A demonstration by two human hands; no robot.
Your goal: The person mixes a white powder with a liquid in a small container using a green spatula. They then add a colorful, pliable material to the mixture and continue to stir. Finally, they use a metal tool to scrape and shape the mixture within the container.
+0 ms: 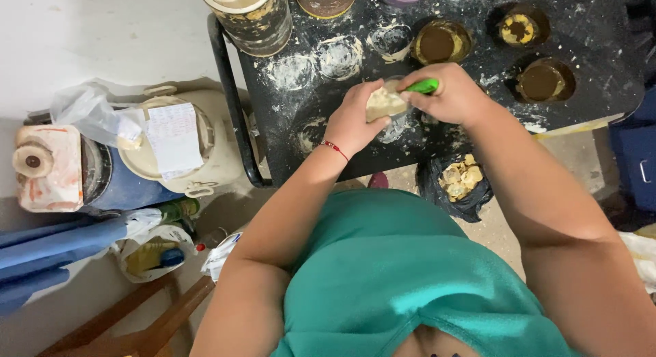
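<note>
Over the floury black bench (601,90), the left hand (355,125) gripped a pale wedge (384,103) while the right hand (447,96), clenched on a green-handled tool (422,86), seemingly trimmed it, needing steady, careful strokes.

Pale floor (82,43), black flour-dusted table (601,77), wooden chair (137,323) lower left
</note>
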